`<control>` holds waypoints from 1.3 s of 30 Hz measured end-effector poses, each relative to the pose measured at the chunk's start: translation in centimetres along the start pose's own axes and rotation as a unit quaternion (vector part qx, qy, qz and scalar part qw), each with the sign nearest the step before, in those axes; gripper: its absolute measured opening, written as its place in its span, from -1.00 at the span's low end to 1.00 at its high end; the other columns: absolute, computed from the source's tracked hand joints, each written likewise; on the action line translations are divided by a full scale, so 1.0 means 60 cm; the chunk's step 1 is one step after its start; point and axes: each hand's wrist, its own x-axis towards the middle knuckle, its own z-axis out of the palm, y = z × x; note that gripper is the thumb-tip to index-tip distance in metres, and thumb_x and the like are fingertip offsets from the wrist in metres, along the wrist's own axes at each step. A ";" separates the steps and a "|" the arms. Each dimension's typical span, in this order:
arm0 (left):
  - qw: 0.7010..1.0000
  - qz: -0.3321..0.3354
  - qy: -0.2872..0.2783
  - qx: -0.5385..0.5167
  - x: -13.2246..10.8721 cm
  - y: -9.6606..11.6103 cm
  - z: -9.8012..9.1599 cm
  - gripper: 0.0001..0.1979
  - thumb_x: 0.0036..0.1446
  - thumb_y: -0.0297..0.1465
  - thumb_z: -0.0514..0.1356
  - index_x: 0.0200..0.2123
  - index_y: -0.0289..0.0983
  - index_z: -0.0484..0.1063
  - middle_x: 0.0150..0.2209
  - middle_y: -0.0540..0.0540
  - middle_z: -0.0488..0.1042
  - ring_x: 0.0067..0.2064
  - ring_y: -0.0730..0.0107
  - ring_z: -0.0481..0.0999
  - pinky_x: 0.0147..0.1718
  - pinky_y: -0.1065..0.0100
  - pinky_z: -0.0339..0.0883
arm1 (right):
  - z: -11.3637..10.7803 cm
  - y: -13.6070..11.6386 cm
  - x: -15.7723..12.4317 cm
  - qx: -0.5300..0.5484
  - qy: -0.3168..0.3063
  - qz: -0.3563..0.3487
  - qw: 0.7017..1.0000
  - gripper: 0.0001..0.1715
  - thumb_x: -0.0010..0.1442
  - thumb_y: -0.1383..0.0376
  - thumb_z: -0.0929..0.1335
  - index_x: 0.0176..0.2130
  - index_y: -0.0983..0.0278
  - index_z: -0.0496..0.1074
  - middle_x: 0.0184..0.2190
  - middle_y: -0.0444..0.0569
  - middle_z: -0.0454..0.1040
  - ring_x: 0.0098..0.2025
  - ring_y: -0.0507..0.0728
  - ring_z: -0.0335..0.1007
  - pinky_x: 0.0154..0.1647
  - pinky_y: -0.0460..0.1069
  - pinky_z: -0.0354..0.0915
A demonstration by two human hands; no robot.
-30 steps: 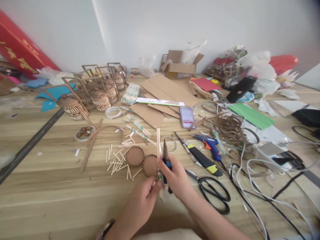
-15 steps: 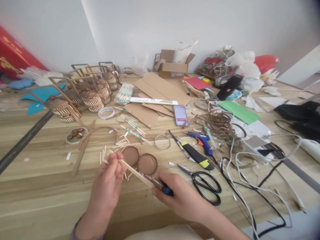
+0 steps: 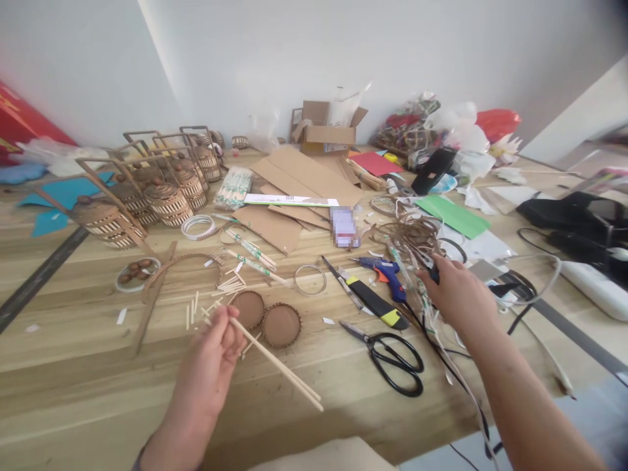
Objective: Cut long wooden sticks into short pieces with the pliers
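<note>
My left hand [image 3: 210, 353] pinches a pair of thin wooden chopsticks [image 3: 279, 363], which slant down to the right over the bare wood. Beneath and beside its fingertips lie short cut stick pieces [image 3: 233, 282] and two round cardboard discs with ribbed rims [image 3: 281, 325]. My right hand [image 3: 458, 291] reaches over the cables at the edge of a heap of brown strips [image 3: 409, 229]. A dark part of the cutting pliers [image 3: 434, 271] shows between its thumb and forefinger; the rest is hidden. Black-handled scissors [image 3: 392, 360] lie between the hands.
A blue glue gun [image 3: 390, 275] and a black-and-yellow utility knife [image 3: 375, 302] lie mid-table. Small woven baskets with tall handles [image 3: 169, 203] stand at back left. Cardboard sheets [image 3: 304, 173] and an open box [image 3: 328, 134] are farther back. Loose cables [image 3: 471, 399] trail at right.
My right hand has moved away from the chopsticks, up and right to the cables and strips, taking the pliers along. My left hand still holds the chopsticks. The view has shifted slightly right.
</note>
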 end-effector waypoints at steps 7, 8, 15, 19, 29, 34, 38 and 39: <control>0.992 -0.023 -0.065 0.104 -0.012 -0.056 0.037 -0.50 -0.12 0.04 0.35 -0.41 -0.30 0.41 -0.72 0.23 0.02 -0.64 0.62 -0.01 -0.62 0.52 -0.07 | -0.018 -0.182 -0.148 0.277 -0.347 -0.191 0.875 -0.84 0.20 0.20 0.32 -0.40 0.20 0.37 -0.47 -0.10 0.49 -0.44 0.11 0.38 -0.45 -0.07 0.14; 0.990 -0.028 -0.068 0.119 -0.013 -0.061 0.043 -0.49 -0.12 0.06 0.34 -0.41 -0.29 0.40 -0.71 0.22 0.03 -0.63 0.60 0.00 -0.61 0.51 -0.06 | -0.017 -0.202 -0.166 0.295 -0.373 -0.210 0.854 -0.83 0.19 0.23 0.33 -0.43 0.21 0.35 -0.49 -0.13 0.46 -0.45 0.09 0.35 -0.47 -0.08 0.10; 0.971 -0.023 -0.107 0.210 -0.013 -0.075 0.055 -0.49 -0.01 0.10 0.22 -0.35 -0.27 0.36 -0.61 0.18 0.06 -0.57 0.54 0.03 -0.57 0.45 -0.05 | 0.009 -0.218 -0.191 0.287 -0.369 -0.208 0.859 -0.80 0.21 0.34 0.26 -0.47 0.23 0.30 -0.56 -0.15 0.37 -0.52 0.05 0.24 -0.50 -0.09 0.03; 0.961 -0.056 -0.132 0.238 -0.013 -0.071 0.044 -0.55 0.06 0.05 0.18 -0.28 -0.24 0.31 -0.60 0.20 0.00 -0.57 0.53 -0.02 -0.57 0.45 -0.10 | 0.035 -0.198 -0.180 0.222 -0.312 -0.180 0.906 -0.81 0.24 0.29 0.23 -0.40 0.23 0.33 -0.48 -0.02 0.48 -0.44 0.15 0.39 -0.45 -0.05 0.07; 0.949 -0.172 -0.178 0.195 -0.035 -0.067 0.033 -0.71 0.08 -0.14 0.12 -0.49 -0.23 0.26 -0.60 0.14 0.18 -0.59 0.56 0.05 -0.59 0.47 -0.08 | 0.016 -0.191 -0.143 0.341 -0.262 -0.107 0.896 -0.72 0.20 0.09 0.25 -0.45 0.19 0.28 -0.54 -0.12 0.39 -0.47 0.13 0.31 -0.42 -0.03 0.18; 0.922 -0.076 -0.250 0.284 -0.040 -0.064 0.029 -0.65 0.14 -0.09 0.15 -0.31 -0.26 0.51 -0.37 -0.07 0.55 -0.27 0.31 0.45 -0.26 0.34 0.23 | -0.009 -0.231 -0.138 0.455 -0.273 -0.082 0.843 -0.76 0.15 0.10 0.29 -0.42 0.19 0.33 -0.56 -0.18 0.35 -0.48 0.08 0.27 -0.45 -0.06 0.19; 0.898 -0.080 -0.290 0.320 -0.042 -0.059 0.025 -0.61 0.16 -0.07 0.14 -0.25 -0.24 0.58 -0.28 -0.11 0.63 -0.15 0.20 0.48 -0.14 0.28 0.24 | 0.005 -0.257 -0.142 0.464 -0.255 -0.078 0.845 -0.79 0.13 0.13 0.30 -0.44 0.20 0.32 -0.54 -0.17 0.38 -0.46 0.07 0.30 -0.42 -0.07 0.20; 0.895 -0.081 -0.294 0.325 -0.042 -0.059 0.024 -0.60 0.16 -0.07 0.14 -0.25 -0.24 0.59 -0.28 -0.11 0.64 -0.16 0.19 0.48 -0.15 0.28 0.24 | 0.010 -0.261 -0.143 0.465 -0.253 -0.076 0.845 -0.78 0.13 0.13 0.30 -0.44 0.20 0.32 -0.54 -0.18 0.37 -0.46 0.07 0.29 -0.42 -0.07 0.20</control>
